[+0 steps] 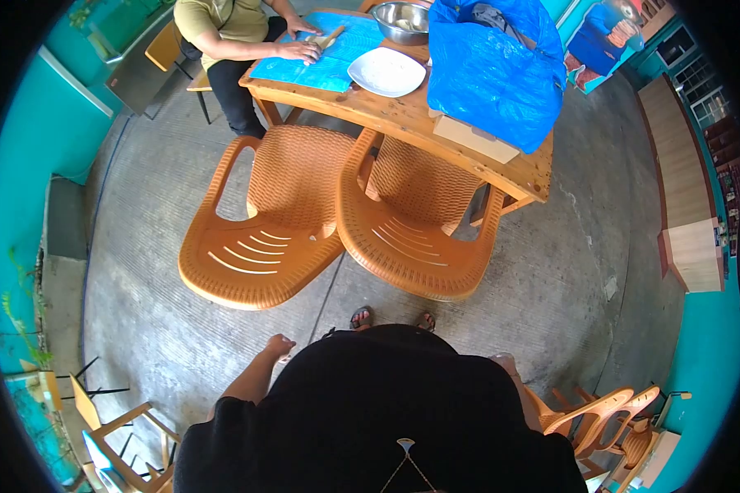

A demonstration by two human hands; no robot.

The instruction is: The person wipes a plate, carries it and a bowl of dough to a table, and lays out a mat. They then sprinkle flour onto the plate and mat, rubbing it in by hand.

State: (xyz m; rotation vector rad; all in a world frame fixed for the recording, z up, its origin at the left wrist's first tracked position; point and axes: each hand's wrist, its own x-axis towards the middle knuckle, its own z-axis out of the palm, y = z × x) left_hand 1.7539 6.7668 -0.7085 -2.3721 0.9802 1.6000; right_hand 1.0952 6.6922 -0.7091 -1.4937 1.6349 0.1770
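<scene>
My left hand (280, 346) hangs at my side above the concrete floor, its fingers curled in. A small pale patch shows under the fingers, too small to name. Of my right hand (504, 360) only a sliver appears beside my black shirt; its fingers are hidden. In front of me two brown plastic armchairs (259, 251) stand side by side with their backs towards me, apart from both hands. Beyond them is a wooden table (403, 119) bearing a white plate (386, 71), a metal bowl (401, 23) and a blue plastic bag (493, 82).
At the table's far left, a seated person (222, 33) has both hands by a wooden rolling pin (332, 37) on a blue sheet (349, 62). A cardboard box (475, 140) sits beneath the bag. More chairs (592, 419) stand behind me at right; wooden frames (131, 435) at left.
</scene>
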